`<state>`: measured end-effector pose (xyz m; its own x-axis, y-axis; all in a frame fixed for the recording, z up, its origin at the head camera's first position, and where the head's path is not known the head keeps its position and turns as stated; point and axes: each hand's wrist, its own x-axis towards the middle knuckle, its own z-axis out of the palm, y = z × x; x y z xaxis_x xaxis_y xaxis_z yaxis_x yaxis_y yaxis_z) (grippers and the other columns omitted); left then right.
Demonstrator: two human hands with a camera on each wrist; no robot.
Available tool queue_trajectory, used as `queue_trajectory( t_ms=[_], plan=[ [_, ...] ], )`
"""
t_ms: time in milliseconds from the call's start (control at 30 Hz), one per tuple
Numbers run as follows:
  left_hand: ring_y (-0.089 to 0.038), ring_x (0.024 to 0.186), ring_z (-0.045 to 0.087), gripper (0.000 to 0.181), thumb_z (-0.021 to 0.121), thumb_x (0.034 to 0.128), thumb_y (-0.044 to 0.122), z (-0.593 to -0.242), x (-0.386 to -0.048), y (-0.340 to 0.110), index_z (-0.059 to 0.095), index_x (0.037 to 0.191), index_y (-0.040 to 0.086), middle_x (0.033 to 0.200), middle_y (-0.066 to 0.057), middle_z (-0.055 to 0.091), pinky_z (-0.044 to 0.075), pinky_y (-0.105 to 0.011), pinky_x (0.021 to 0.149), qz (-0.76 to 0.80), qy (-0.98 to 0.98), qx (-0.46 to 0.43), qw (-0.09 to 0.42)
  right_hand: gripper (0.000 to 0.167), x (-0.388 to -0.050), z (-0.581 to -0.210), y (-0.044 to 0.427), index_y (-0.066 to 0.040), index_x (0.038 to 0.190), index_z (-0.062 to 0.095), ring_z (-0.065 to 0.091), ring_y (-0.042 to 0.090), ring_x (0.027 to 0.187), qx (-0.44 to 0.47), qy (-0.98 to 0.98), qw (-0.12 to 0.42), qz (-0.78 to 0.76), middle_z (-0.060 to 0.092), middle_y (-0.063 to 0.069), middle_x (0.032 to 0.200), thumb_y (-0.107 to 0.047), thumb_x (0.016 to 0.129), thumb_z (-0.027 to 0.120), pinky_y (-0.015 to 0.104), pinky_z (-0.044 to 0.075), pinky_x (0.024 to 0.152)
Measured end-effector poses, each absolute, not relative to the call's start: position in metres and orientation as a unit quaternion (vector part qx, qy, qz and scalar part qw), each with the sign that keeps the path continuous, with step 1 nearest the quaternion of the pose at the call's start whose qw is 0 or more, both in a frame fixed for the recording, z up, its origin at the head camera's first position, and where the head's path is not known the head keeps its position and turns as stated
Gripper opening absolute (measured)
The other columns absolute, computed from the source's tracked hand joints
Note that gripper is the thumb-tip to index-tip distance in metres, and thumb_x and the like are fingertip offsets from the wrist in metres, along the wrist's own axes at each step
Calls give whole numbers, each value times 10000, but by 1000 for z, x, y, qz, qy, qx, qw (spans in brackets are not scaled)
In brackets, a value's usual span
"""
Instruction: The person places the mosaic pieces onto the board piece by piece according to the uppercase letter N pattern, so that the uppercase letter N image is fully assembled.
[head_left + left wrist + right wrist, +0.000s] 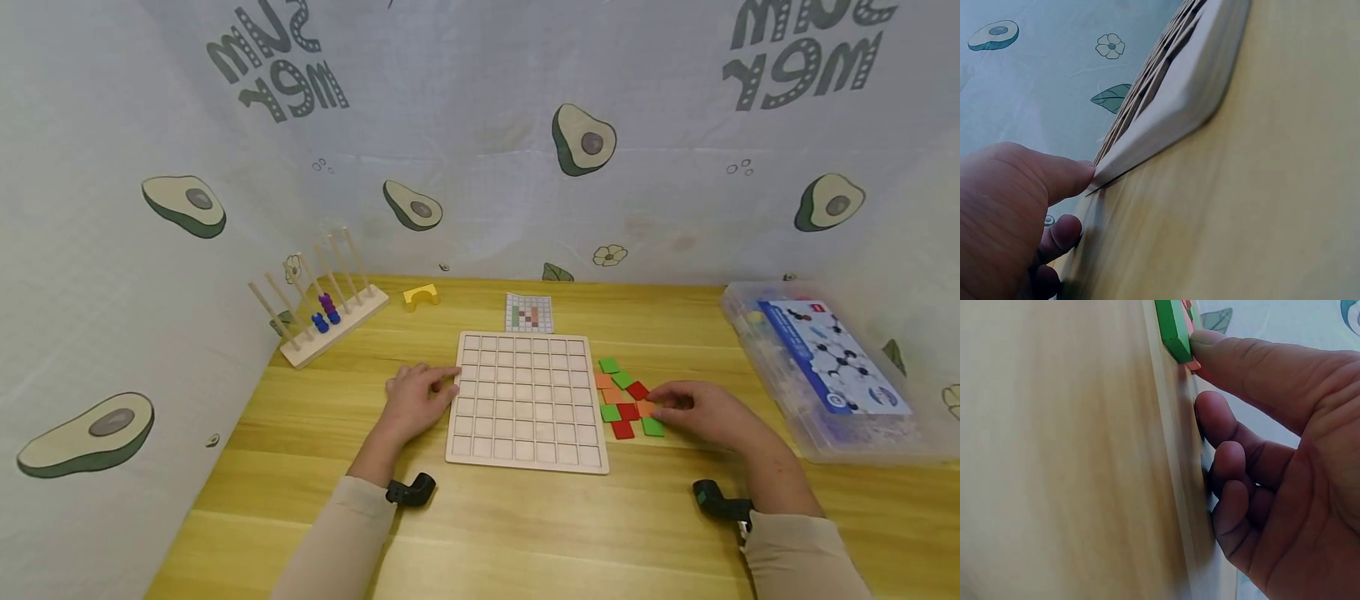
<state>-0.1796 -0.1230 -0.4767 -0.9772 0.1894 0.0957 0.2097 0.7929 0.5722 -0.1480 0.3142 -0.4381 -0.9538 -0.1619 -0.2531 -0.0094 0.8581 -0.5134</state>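
A square wooden grid board (527, 404) lies flat on the table, its compartments bare. My left hand (415, 400) rests at the board's left edge, thumb and forefinger touching it. In the left wrist view the thumb (1069, 179) meets the rim, the other fingers loosely bent below. To the right of the board lie several thin square tiles: green (609, 366), red (623, 429) and orange (615, 395). My right hand (701, 410) pinches an orange tile (644, 407) at the group's right side, close to a green tile (1174, 331).
A small printed grid card (528, 313) lies behind the board. Farther left stand a wooden peg rack (337, 329) with blue and purple beads and a yellow arch block (421, 296). A clear plastic box (810, 433) with a blue-and-white label sits at the right.
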Motion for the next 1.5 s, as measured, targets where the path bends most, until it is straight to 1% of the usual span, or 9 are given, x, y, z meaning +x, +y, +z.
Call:
queue_trajectory(
  t_ms=[200,533,767,1000,1133,1333,1500],
  plan=[
    [-194,829,409,318,686,972,336,-477,-180,-123,728,1281,275,811,57,551,277,-432,834,-308,-945,-107,23,389,-149,-437,315,-52,1225,705,496,212,860,-35,951,149,-269,581,58,954,-353,980,681,334,397,722],
    [-193,829,413,316,687,971,335,-476,-179,-123,732,1277,271,809,54,554,274,-421,825,-307,-946,-103,20,331,-149,-440,317,-73,1164,718,500,213,855,-24,952,141,-272,580,56,945,-346,982,679,329,390,718],
    [-191,831,418,315,688,970,338,-475,-178,-123,734,1275,271,808,57,559,269,-411,817,-308,-946,-102,21,334,-149,-441,316,-67,1166,710,506,223,866,-17,950,145,-277,576,59,944,-343,981,676,328,393,717],
    [-194,828,417,316,684,972,344,-476,-178,-122,732,1277,275,802,59,549,275,-414,818,-306,-946,-102,25,303,-150,-438,319,-70,1149,712,516,223,860,-14,953,142,-268,605,63,946,-325,993,663,326,407,730],
    [-199,828,421,317,689,969,342,-476,-178,-122,732,1276,275,797,57,548,277,-416,822,-306,-947,-100,25,316,-150,-438,324,-64,1172,705,518,200,852,-23,954,133,-267,613,59,956,-321,992,668,308,415,726],
    [-199,830,426,312,697,965,335,-476,-178,-121,737,1268,273,798,59,558,276,-412,817,-308,-946,-101,28,332,-147,-438,331,-59,1228,686,497,146,826,-60,946,132,-291,595,43,977,-246,956,717,242,417,680],
    [-196,823,423,311,700,964,331,-475,-178,-122,739,1266,268,797,59,562,271,-405,809,-310,-945,-102,28,398,-146,-438,332,-49,1260,669,492,170,843,-60,942,145,-298,584,52,999,-255,930,748,239,416,680]
  ],
)
